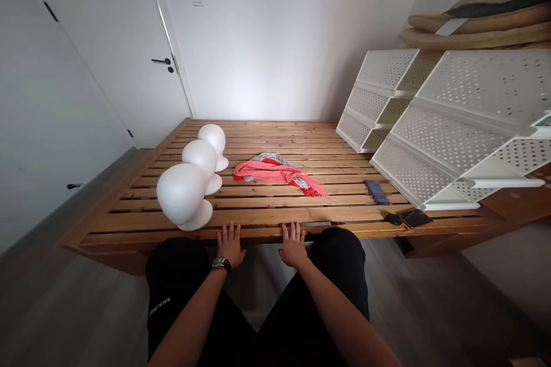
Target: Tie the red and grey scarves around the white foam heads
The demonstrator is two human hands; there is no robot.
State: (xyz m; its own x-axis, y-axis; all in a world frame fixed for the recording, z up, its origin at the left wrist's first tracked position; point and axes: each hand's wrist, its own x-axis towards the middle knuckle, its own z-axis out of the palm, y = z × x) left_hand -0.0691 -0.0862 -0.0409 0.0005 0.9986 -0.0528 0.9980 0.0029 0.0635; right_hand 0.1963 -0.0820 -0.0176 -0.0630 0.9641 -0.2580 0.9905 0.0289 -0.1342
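Observation:
My left hand point(231, 246), with a watch point(221, 264) on its wrist, lies flat with fingers spread on the front edge of a slatted wooden bed frame point(258, 217). To its right my right hand point(294, 245) rests on the same edge, fingers stretched out and holding nothing. Beyond both hands, a crumpled bundle of red and grey cloths point(275, 172) lies on the slats. Three white mannequin heads stand in a row on the left: a near one point(179, 192), a middle one point(199, 157) and a far one point(212, 136).
White perforated storage racks point(447, 132) stand on the right, with stacked cushions point(482, 28) behind them. A blurred blue item point(377, 192), a black mouse point(393, 218) and a flat dark object point(415, 218) lie before the racks. A white door point(116, 46) is at the left.

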